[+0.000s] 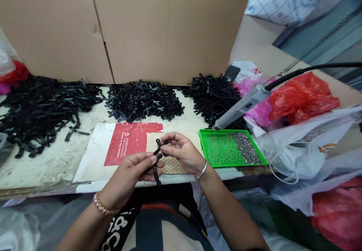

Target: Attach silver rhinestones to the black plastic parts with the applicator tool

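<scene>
My left hand (pixel 132 173) is closed around a thin black plastic strip part (pixel 156 166) that hangs down past the table edge. My right hand (pixel 181 151) pinches a second small black part (pixel 160 144) at its ringed end, held against the top of the first. Both hands hover over a beige honeycomb mat (pixel 169 164) near the front edge of the table. A beaded bracelet is on my left wrist and a metal bangle on my right.
Three heaps of black plastic parts lie along the back: left (pixel 39 104), middle (pixel 143 100), right (pixel 213 92). A green tray (pixel 226 149) of small metal screws sits at right, an electric screwdriver (pixel 243 106) resting over it. Cardboard wall behind; plastic bags (pixel 302 100) crowd the right.
</scene>
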Action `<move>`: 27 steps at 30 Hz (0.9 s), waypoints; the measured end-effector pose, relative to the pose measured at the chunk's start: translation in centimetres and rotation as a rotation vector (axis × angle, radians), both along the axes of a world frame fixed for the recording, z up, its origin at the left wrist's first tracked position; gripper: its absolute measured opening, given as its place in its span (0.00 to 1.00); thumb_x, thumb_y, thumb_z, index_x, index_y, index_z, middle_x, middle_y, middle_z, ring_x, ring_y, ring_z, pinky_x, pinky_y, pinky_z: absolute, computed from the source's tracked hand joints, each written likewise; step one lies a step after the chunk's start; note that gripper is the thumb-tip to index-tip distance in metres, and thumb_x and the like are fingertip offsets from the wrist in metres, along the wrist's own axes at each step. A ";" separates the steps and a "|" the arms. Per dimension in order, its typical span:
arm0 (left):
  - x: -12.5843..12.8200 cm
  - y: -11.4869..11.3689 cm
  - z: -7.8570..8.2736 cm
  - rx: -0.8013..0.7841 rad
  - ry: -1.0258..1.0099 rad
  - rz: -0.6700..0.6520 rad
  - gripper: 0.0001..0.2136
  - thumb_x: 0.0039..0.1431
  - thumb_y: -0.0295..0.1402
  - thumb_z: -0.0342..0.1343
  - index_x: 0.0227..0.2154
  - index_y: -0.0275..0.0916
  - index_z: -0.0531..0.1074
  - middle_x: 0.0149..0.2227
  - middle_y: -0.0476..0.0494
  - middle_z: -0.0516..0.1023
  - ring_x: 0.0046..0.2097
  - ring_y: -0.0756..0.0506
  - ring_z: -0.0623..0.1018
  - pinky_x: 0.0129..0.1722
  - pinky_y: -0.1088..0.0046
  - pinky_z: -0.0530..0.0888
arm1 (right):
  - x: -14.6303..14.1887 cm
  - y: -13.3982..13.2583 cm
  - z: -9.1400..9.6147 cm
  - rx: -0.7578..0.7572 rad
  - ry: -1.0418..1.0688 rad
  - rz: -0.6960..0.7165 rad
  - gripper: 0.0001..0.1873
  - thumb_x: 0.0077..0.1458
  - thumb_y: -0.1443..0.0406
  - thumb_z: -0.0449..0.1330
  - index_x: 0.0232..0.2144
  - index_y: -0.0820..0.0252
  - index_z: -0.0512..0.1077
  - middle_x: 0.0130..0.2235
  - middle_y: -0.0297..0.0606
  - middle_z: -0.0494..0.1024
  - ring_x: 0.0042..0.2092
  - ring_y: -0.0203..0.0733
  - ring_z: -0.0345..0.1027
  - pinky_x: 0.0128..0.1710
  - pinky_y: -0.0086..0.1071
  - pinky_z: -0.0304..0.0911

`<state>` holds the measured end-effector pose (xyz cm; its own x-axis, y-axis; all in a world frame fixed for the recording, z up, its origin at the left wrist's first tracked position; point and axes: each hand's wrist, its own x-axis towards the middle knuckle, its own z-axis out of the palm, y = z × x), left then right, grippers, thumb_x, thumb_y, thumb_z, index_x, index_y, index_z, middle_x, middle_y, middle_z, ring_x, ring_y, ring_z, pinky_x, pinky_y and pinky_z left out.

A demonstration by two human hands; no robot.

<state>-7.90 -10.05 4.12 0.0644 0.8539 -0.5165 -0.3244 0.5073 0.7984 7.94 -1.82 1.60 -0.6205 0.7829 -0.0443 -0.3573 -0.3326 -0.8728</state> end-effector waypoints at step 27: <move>0.0 -0.2 -0.2 -0.049 -0.115 0.007 0.09 0.51 0.35 0.63 0.31 0.34 0.78 0.35 0.38 0.81 0.38 0.45 0.79 0.34 0.74 0.78 | -1.4 -1.5 -2.3 0.031 -0.013 -0.180 0.21 0.44 0.61 0.71 0.41 0.56 0.72 0.38 0.34 0.75 0.41 0.38 0.69 0.43 0.30 0.67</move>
<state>-7.91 -10.23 3.89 0.1202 0.8282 -0.5473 -0.4161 0.5426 0.7297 6.58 -3.28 -0.71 -0.4699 0.8823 -0.0257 -0.3975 -0.2375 -0.8863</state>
